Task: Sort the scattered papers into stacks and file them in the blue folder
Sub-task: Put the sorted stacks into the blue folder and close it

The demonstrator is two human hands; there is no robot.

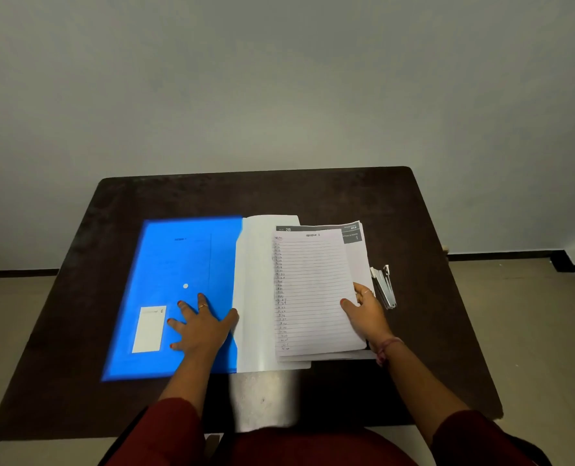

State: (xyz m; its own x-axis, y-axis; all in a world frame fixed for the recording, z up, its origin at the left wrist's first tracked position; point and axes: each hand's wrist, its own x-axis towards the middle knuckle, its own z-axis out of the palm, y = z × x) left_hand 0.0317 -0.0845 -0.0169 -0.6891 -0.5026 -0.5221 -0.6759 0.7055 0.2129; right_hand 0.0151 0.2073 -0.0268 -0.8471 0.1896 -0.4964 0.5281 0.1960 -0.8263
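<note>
The blue folder lies on the dark table, its blue cover on the left with a white label and a white dot. A pale flap or inner sheet extends from its right edge. My left hand rests flat on the blue cover with fingers spread. A stack of papers lies over the pale flap, a lined handwritten sheet on top and a grey-headed printed sheet beneath. My right hand grips the stack's right edge, thumb on top of the lined sheet.
A metal stapler lies just right of the papers, close to my right hand. The dark table stands against a plain wall; its near edge meets my lap. Floor shows on both sides.
</note>
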